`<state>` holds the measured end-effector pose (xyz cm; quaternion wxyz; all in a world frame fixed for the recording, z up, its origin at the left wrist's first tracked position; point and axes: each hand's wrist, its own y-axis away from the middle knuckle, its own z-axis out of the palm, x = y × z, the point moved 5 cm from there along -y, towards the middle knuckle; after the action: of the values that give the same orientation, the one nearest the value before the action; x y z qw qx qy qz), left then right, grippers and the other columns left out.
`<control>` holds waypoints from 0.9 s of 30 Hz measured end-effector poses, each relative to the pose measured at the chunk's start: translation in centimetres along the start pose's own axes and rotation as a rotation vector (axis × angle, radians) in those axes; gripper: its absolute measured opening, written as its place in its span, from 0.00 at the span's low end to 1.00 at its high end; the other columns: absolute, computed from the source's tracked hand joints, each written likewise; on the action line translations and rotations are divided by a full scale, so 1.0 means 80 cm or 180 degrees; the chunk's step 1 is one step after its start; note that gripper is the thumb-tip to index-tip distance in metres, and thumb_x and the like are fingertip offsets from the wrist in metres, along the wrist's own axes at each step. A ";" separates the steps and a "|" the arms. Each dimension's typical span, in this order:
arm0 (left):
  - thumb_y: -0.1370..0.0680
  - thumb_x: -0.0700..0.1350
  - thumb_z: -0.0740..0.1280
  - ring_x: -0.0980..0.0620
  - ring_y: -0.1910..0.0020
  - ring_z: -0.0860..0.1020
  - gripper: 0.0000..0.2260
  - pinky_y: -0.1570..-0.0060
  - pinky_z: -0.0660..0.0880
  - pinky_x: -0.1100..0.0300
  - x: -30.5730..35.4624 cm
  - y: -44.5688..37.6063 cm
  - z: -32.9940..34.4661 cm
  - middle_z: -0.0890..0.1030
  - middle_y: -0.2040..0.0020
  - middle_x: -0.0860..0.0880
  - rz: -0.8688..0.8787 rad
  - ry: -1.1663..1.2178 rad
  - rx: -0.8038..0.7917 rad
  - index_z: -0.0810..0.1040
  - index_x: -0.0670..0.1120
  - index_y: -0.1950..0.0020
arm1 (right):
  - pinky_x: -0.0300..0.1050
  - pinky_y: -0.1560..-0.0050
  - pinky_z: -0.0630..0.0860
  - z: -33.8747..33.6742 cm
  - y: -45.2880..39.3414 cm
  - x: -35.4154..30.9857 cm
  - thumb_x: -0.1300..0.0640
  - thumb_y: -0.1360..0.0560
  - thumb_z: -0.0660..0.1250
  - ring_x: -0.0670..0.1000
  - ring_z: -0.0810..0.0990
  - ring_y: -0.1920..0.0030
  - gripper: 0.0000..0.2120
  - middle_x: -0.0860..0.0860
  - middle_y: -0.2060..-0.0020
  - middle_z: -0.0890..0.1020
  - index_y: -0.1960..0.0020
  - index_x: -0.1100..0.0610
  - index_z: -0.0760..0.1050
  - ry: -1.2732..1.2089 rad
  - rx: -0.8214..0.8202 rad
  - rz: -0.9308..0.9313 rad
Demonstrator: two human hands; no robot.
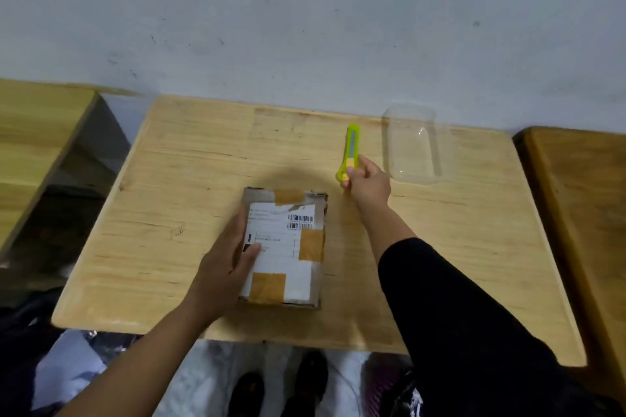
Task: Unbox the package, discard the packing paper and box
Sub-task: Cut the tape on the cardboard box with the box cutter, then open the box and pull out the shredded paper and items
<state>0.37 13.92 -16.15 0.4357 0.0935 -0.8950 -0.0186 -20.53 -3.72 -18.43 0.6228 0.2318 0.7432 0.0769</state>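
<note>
Cardboard package [284,249] flat on wooden table [162,200], near the front edge, slightly left of centre. White shipping label with barcodes on top; brown tape patches at far edge, right side and near-left corner. Flaps closed.

Left hand [227,267] laid against the package's left side, fingers fairly straight along that edge, thumb resting on the label. Holding it in place rather than clenched round it.

Right hand [367,186] reaching beyond the package's far right corner, fingers pinching the near end of a green utility knife [350,154]. Knife lying lengthwise toward the wall, far end pointing away. Black sleeve [457,308] covering the right forearm.

Clear plastic container [415,145] just right of the knife, close to the table's back edge at the wall.

Bare wood wide to the left of the package and along the right side of the table. Narrow gaps to neighbouring tables on both sides. Floor clutter and dark shoes [281,386] below the front edge.
</note>
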 end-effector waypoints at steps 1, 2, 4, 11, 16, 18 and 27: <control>0.21 0.51 0.57 0.58 0.30 0.61 0.28 0.37 0.63 0.62 -0.001 0.000 -0.001 0.58 0.27 0.59 0.0009 -0.0026 -0.0004 0.49 0.54 0.24 | 0.25 0.72 0.72 0.003 -0.010 -0.001 0.61 0.24 0.64 0.43 0.74 0.71 0.20 0.53 0.46 0.80 0.32 0.57 0.70 0.0049 0.0021 -0.0001; 0.22 0.52 0.56 0.58 0.30 0.62 0.28 0.37 0.64 0.62 -0.002 0.000 -0.001 0.58 0.26 0.58 0.0024 -0.0055 -0.0022 0.48 0.55 0.24 | 0.25 0.71 0.72 0.005 -0.019 -0.003 0.61 0.24 0.64 0.43 0.75 0.71 0.20 0.54 0.43 0.80 0.32 0.57 0.70 0.0066 0.0011 0.0008; 0.22 0.53 0.56 0.58 0.32 0.64 0.29 0.40 0.68 0.61 -0.002 0.000 -0.003 0.57 0.26 0.58 0.0024 -0.0091 -0.0052 0.47 0.57 0.24 | 0.30 0.65 0.76 0.009 -0.031 -0.007 0.60 0.24 0.64 0.43 0.76 0.69 0.20 0.55 0.41 0.80 0.32 0.57 0.70 0.0055 -0.0013 0.0060; 0.21 0.51 0.57 0.62 0.36 0.64 0.28 0.47 0.69 0.70 0.011 0.003 -0.008 0.54 0.30 0.65 0.0025 -0.0038 -0.0039 0.45 0.60 0.27 | 0.33 0.45 0.67 0.001 -0.020 -0.028 0.56 0.22 0.62 0.53 0.75 0.39 0.20 0.56 0.40 0.78 0.32 0.61 0.69 0.0776 -0.0051 -0.0284; 0.22 0.55 0.59 0.59 0.35 0.65 0.30 0.44 0.69 0.63 0.016 0.003 -0.011 0.59 0.32 0.62 0.0097 -0.0058 -0.0039 0.48 0.56 0.25 | 0.43 0.31 0.59 0.009 0.018 -0.035 0.53 0.22 0.60 0.53 0.65 0.30 0.23 0.55 0.31 0.69 0.30 0.62 0.66 0.1205 -0.0147 -0.0714; 0.25 0.57 0.63 0.57 0.34 0.66 0.33 0.40 0.69 0.59 0.010 0.008 -0.014 0.62 0.30 0.58 0.0009 -0.0028 -0.0113 0.49 0.56 0.24 | 0.43 0.29 0.57 0.012 0.040 -0.037 0.54 0.22 0.60 0.52 0.63 0.28 0.21 0.54 0.28 0.67 0.31 0.60 0.67 0.1242 -0.0287 -0.0936; 0.44 0.75 0.66 0.57 0.33 0.66 0.50 0.35 0.68 0.54 0.010 0.028 -0.039 0.65 0.34 0.61 0.0436 -0.0313 -0.0372 0.60 0.53 0.28 | 0.38 0.38 0.67 0.007 0.106 -0.011 0.53 0.22 0.61 0.48 0.74 0.36 0.15 0.49 0.38 0.78 0.37 0.54 0.76 0.1403 -0.1122 -0.0951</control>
<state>2.01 16.14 -13.35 0.3963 0.0055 -0.9170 -0.0455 -17.82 3.28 -14.36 0.4818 -0.0137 0.8614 0.1604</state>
